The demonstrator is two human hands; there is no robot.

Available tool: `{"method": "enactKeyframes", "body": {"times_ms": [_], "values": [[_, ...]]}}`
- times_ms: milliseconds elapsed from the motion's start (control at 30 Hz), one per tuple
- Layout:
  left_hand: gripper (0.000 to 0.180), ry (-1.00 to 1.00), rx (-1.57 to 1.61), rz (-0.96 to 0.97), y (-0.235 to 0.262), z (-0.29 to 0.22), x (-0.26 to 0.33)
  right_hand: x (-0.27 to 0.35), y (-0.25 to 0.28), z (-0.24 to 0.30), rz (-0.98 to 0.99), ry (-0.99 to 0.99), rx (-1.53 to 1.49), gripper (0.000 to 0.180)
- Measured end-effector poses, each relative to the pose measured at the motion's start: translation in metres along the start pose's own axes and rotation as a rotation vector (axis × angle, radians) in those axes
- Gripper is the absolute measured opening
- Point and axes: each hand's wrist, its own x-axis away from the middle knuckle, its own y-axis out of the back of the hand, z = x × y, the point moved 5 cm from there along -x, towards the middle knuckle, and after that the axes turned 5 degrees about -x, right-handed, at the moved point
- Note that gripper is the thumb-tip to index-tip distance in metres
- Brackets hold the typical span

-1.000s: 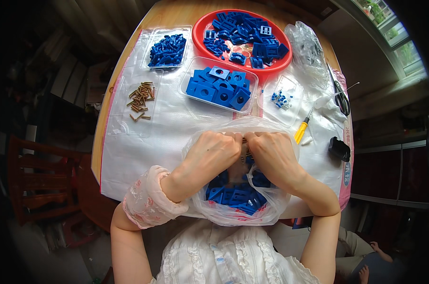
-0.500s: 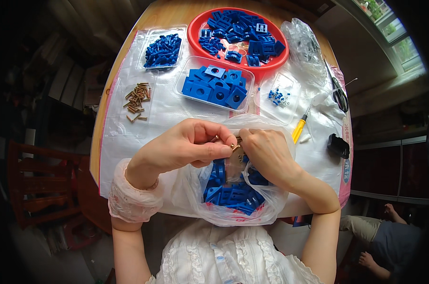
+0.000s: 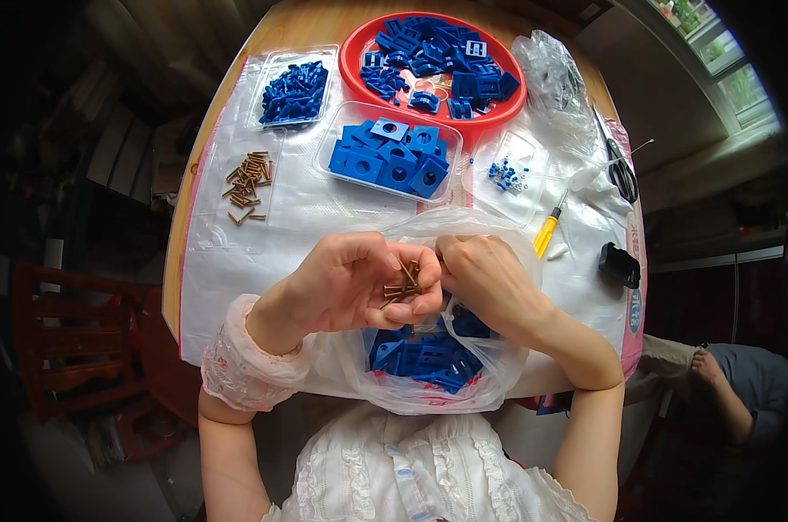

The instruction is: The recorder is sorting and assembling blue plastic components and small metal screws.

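Observation:
Cupped palm up, my left hand (image 3: 355,283) has its fingers curled around several brass-coloured screws (image 3: 402,287). It is above the left part of an opened clear plastic bag (image 3: 507,370). Blue plastic parts (image 3: 429,358) lie inside the bag. My right hand (image 3: 489,270), back upward, is at the bag's far rim, close to the left fingertips. Its fingers are bent down and mostly hidden, so what they hold, if anything, cannot be made out.
Loose screws (image 3: 248,184) lie at the left. Beyond the bag are a tub of blue square plates (image 3: 389,157), a tray of small blue pieces (image 3: 294,91) and a red basin (image 3: 348,65). A yellow-handled screwdriver (image 3: 546,233) and scissors (image 3: 622,174) lie right. Another person's arm (image 3: 724,391) shows at lower right.
My left hand has turned from a pinch to a cupped palm, showing the screws in it. The right hand stays at the bag. The other person has shifted at lower right.

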Motion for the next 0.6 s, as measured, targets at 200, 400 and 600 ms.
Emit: {"method": "enactKeyframes", "body": {"times_ms": [200, 400, 600], "values": [[0.041, 0.206, -0.234, -0.195, 0.008, 0.015, 0.004, 0.025, 0.044, 0.024, -0.087, -0.003, -0.157, 0.013], [0.049, 0.258, -0.293, -0.353, 0.003, 0.022, -0.009, 0.035, 0.054, 0.055, -0.191, 0.254, -0.276, 0.017], [0.039, 0.065, -0.467, -0.373, 0.014, 0.014, -0.004, 0.035, 0.065, 0.049, -0.156, 0.159, -0.092, 0.014]]}}
